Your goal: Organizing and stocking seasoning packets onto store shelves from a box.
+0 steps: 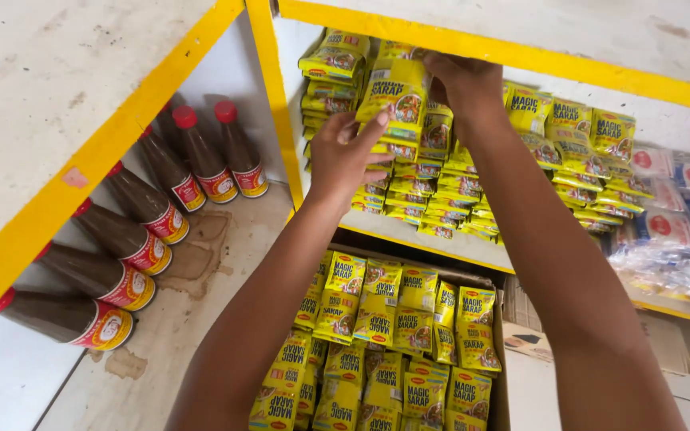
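Up on the white shelf (409,230) with its yellow front edge, both hands are working at a hanging strip of yellow seasoning sachets (397,100). The left hand (343,156) is pressing against the strip's lower part from the left, fingers half open and spread, the fingertips lying on the sachets rather than closing around them. The right hand (466,84) is reaching in higher, near the shelf's upper edge, fingers curled down over the top of the strip and gripping it there. The strip is hanging in front of the stacked yellow sachets (441,199) that are filling the left part of the shelf, right up to its yellow upright (269,88). More yellow sachets (576,152) are lying further along toward the right, and beside them red-and-white packets (672,199) are piling up near the shelf's right end. Below the shelf's front edge, an open cardboard box (521,319) is holding rows of the same yellow sachets (393,335). To the left of the upright, dark sauce bottles (133,239) with red caps are standing in a row along the neighbouring shelf's back wall
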